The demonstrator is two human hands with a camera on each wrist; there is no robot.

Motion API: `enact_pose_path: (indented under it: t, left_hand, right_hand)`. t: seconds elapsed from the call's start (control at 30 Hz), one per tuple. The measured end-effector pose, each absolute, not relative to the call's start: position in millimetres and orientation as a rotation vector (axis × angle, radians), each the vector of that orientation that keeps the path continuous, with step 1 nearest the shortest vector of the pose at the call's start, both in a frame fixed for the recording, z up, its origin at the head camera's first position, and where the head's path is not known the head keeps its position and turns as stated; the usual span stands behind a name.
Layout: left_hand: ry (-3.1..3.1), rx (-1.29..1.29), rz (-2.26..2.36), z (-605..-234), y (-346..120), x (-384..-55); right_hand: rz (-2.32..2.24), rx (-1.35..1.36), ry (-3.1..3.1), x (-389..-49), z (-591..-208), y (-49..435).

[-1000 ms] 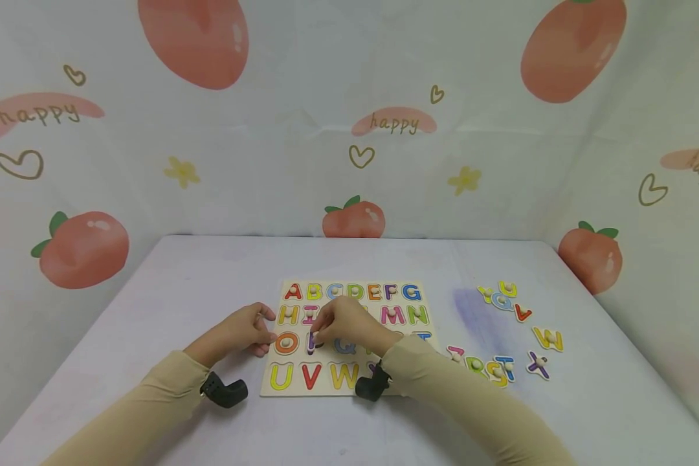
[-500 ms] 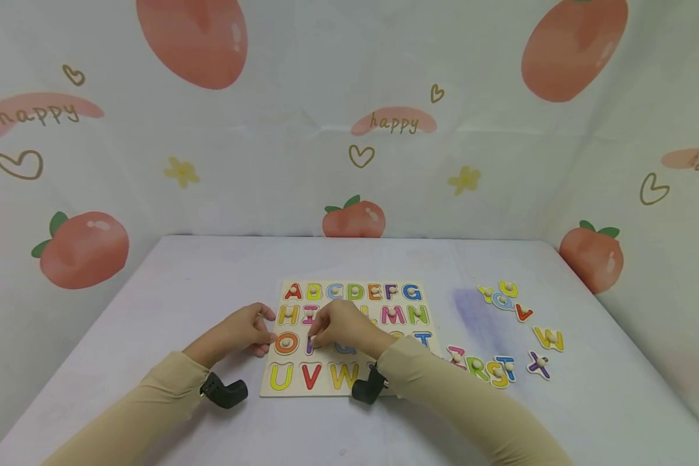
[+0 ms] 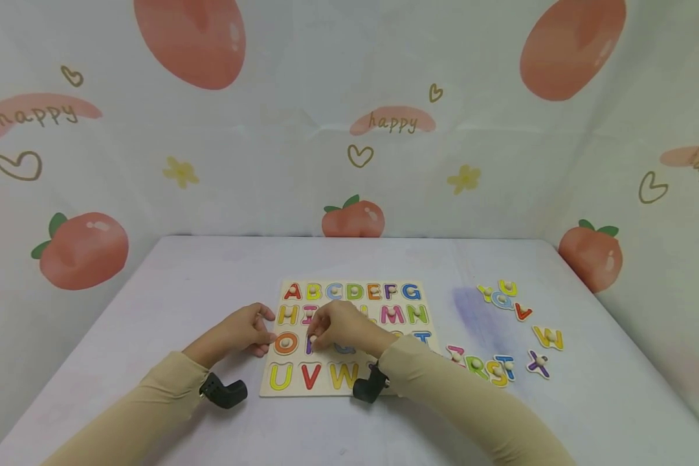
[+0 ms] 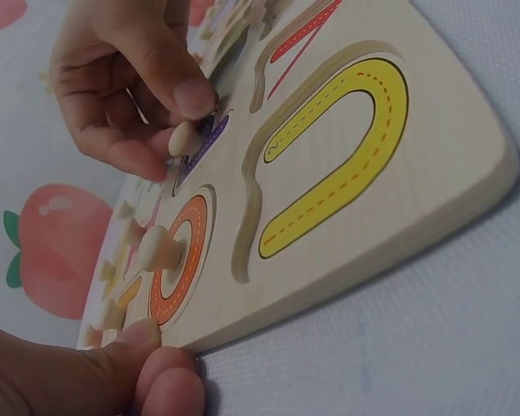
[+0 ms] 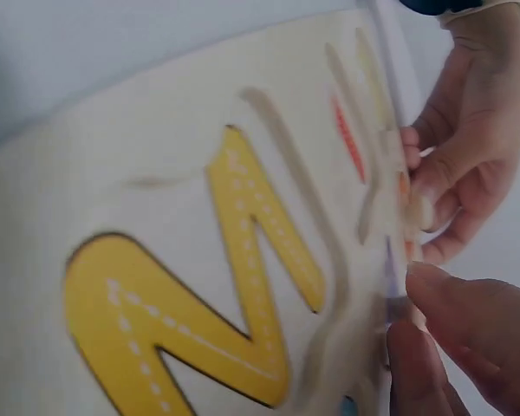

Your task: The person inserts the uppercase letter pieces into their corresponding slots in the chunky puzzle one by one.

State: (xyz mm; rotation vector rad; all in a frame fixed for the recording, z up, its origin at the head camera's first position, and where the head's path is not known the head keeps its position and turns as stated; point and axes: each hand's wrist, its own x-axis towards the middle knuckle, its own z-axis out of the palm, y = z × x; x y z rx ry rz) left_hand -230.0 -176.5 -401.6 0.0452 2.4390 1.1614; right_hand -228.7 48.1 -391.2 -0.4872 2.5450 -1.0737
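A wooden alphabet puzzle board [image 3: 268, 386] lies flat on the table, with knobbed letters in its upper rows and the O [image 4: 196, 230] in its slot. My left hand [image 3: 241, 332] holds the board's left edge, thumb at the edge beside the O and fingers bent against the side. Thumb and fingers of my right hand [image 3: 346, 327] pinch the knob of the purple letter P [image 4: 204, 143], which sits at its slot right of the O. My right hand hides part of the middle rows. Printed U [image 4: 386, 95], V and W [image 5: 243, 217] slots show bare in the bottom row.
Loose knobbed letters lie right of the board, among them an R [image 3: 476, 366], an S [image 3: 495, 373], a T [image 3: 505, 364], an X [image 3: 538, 364] and a W [image 3: 548, 338]. Farther back are a V [image 3: 523, 312], Q [image 3: 501, 299], Y [image 3: 485, 293] and U [image 3: 508, 287].
My right hand has shifted slightly left and toward me with the purple P, which has turned a little at its slot. My left hand stays at the board's edge.
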Motion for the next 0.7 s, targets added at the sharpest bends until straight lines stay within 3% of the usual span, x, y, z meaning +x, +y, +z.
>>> enact_pose_path:
  t: [0.27,0.7]
  left_hand:
    - [2.439,0.044,1.169,-404,-178,-231]
    - [2.440,0.056,1.180,-404,-177,-232]
  right_hand:
    - [-1.255,-0.481,2.493,-232,-365,82]
    - [-1.432,-0.446,2.564,-214,-326,187]
